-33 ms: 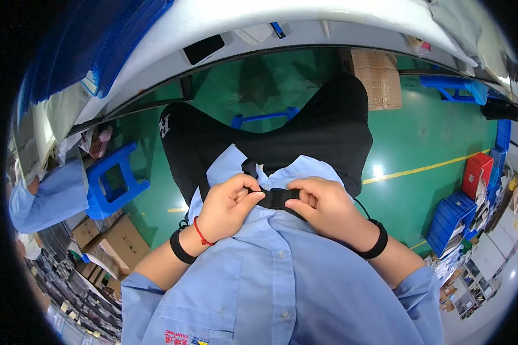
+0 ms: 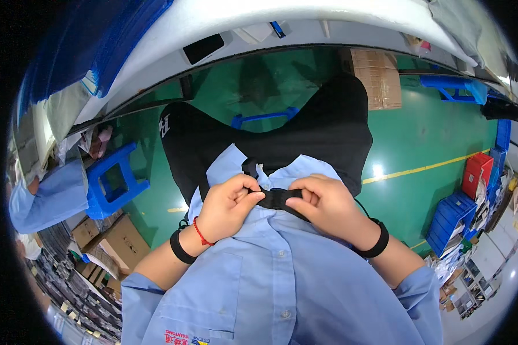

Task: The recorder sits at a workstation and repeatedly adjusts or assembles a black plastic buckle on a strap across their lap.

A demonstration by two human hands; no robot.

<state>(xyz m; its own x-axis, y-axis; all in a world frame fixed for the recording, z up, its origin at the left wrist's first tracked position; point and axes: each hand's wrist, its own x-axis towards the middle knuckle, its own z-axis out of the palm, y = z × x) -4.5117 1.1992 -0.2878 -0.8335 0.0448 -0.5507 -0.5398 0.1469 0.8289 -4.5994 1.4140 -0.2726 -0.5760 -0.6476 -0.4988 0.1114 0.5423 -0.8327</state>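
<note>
Head view, both hands [image 2: 276, 201] pinching black strap [image 2: 277, 198]

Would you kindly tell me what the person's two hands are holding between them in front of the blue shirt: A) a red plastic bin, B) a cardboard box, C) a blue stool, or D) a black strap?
D: the left hand and the right hand both pinch a black strap that runs between their fingers, just over the light blue shirt.
</note>
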